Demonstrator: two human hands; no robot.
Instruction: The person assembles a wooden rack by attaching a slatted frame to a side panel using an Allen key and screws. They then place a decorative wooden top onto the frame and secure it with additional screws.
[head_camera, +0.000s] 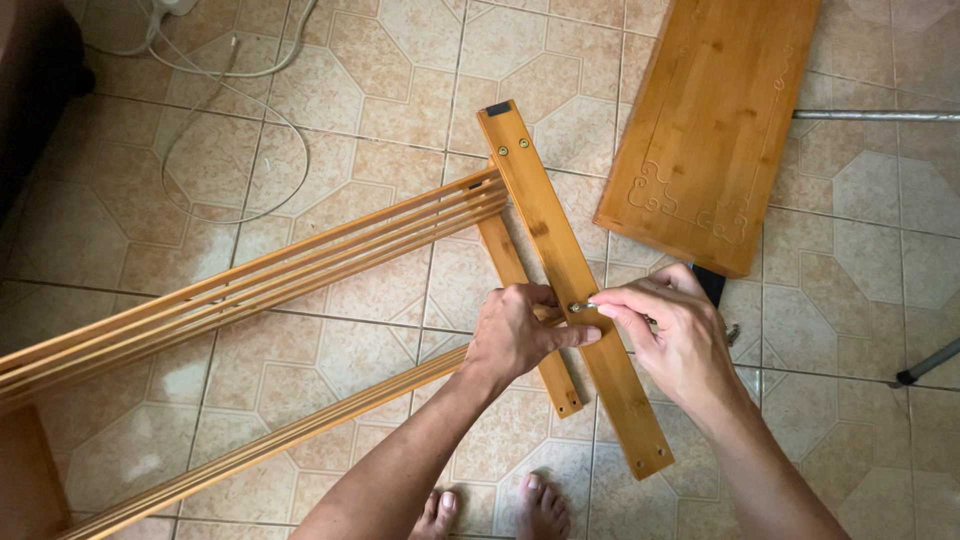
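Tile floor (350, 350) beneath bamboo slats (250, 285)

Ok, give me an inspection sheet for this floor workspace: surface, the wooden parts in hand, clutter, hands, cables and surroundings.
Surface: tiled floor, beige, octagon pattern.
Job's things: wooden side bar with holes and fittings, lying across slatted wooden shelves; small metal screw at the bar's middle.
Clutter: carved wooden panel lying flat, upper right; small dark item partly hidden behind the right hand.
Hands: left hand steadies the bar; right hand pinches the screw.
Cables: white cable looped, upper left.
Surroundings: metal rods at right edge; bare feet below; dark furniture, upper left.
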